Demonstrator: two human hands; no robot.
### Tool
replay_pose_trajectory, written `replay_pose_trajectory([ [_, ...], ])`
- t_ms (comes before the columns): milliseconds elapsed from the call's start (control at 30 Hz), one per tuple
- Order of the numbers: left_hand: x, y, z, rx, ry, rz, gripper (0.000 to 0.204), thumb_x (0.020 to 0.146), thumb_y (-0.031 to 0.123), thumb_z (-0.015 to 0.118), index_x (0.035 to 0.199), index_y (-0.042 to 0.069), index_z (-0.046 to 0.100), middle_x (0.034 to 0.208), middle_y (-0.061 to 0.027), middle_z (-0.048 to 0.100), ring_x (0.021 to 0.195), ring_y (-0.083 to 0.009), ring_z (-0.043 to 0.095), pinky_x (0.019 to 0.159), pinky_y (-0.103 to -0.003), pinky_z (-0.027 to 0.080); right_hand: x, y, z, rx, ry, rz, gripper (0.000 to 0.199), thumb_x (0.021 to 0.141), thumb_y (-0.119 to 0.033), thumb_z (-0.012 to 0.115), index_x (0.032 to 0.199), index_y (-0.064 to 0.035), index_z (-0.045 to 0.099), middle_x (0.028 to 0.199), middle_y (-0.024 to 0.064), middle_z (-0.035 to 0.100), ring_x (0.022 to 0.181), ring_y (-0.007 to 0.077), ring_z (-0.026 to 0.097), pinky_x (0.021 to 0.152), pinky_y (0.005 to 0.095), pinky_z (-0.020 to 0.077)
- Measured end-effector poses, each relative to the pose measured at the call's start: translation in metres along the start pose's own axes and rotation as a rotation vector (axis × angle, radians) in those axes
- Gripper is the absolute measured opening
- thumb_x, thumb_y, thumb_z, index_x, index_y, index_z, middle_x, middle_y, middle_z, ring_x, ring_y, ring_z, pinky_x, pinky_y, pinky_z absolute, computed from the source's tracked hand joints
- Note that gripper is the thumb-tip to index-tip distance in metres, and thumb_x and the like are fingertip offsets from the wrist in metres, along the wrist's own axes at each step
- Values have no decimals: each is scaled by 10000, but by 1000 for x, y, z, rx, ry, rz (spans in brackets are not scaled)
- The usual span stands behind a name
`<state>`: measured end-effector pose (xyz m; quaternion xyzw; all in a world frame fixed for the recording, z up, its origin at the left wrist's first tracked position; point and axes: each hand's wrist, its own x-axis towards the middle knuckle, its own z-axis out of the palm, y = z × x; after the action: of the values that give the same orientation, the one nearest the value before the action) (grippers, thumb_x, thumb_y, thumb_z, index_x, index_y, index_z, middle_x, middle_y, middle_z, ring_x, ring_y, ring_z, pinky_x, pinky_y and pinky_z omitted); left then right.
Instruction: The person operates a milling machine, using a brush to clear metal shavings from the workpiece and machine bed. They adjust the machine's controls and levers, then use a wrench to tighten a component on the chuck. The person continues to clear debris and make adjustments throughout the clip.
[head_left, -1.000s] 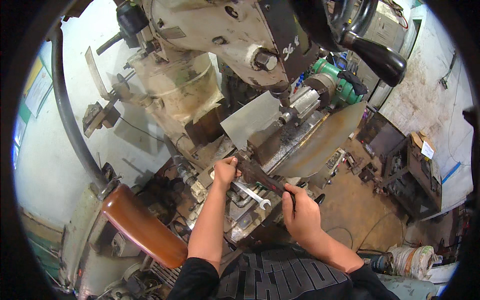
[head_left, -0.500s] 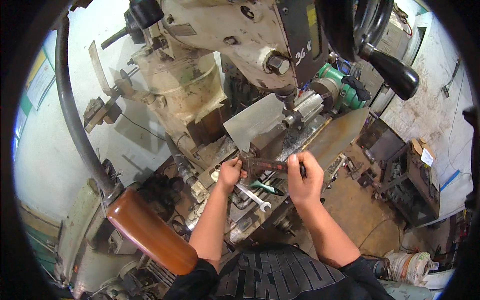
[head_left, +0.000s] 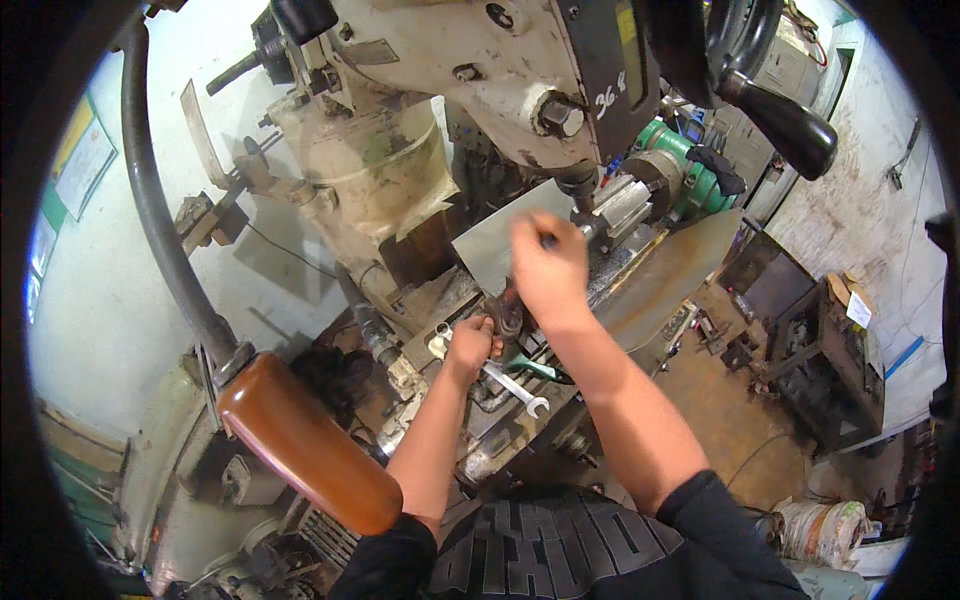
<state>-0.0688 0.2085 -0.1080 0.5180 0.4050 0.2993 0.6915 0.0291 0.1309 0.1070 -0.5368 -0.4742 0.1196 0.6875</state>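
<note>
My right hand [head_left: 552, 262] is closed round the grip of a dark crank handle [head_left: 511, 300], slightly smeared by motion. The black end of the grip shows at the fist. The crank arm runs from the hand down to its hub, partly hidden by the hand. Beside the hub, my left hand [head_left: 472, 345] has its fingers curled; what lies inside them is hidden. An open-ended wrench [head_left: 520, 392] lies on the machine just right of the left hand. A green-handled brush [head_left: 536, 368] rests behind the wrench, below the crank.
Above the hands is the milling machine's head [head_left: 480, 75]. A metal sheet [head_left: 495, 238] stands behind the crank, near a ribbed metal workpiece [head_left: 620, 207]. An orange-brown cylinder [head_left: 310, 440] on a curved arm hangs at left. A dark metal cabinet [head_left: 825, 360] stands at right.
My right hand has swung up and to the left with the crank handle, which now points away from me instead of to the right. My left hand stays by the hub.
</note>
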Motion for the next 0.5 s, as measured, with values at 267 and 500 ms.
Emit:
replay_pose_trajectory([
  [267, -3, 13, -13, -271, -26, -82, 229, 1033, 87, 490, 1046, -61, 665, 812, -120, 690, 593, -158, 602, 499, -297, 450, 36, -27, 89, -155, -149, -235, 298, 922, -238, 652, 849, 49, 686, 838, 259, 689, 828, 464, 660, 748, 460, 540],
  [500, -22, 17, -135, 526, 308, 81, 356, 1012, 244, 622, 1134, -77, 716, 685, -103, 658, 504, -161, 587, 547, -348, 508, -74, -19, 26, 158, -144, 263, 346, 1083, -283, 564, 1070, 47, 666, 899, 74, 696, 789, 158, 682, 750, 331, 546],
])
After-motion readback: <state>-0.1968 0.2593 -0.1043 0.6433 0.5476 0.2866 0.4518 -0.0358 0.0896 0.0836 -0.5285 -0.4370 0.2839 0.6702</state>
